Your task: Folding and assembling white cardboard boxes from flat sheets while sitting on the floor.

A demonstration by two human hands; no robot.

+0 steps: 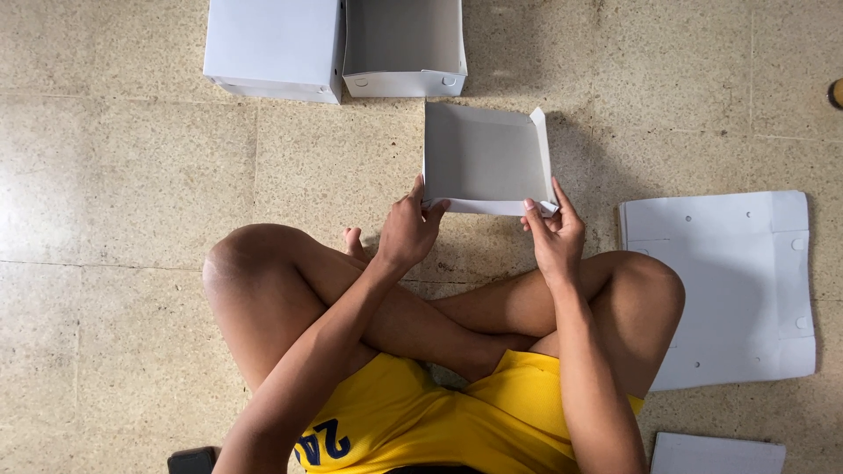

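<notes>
Seated cross-legged on the floor, the left hand and right hand each pinch the near corners of a half-folded white box, beside flat sheets

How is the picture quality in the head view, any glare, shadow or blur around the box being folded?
Head view: sharp overall, no motion blur on the left hand or right hand; the half-folded box is grey and shaded inside, casting a soft shadow to its right; mild glare on the floor at far left.
</notes>
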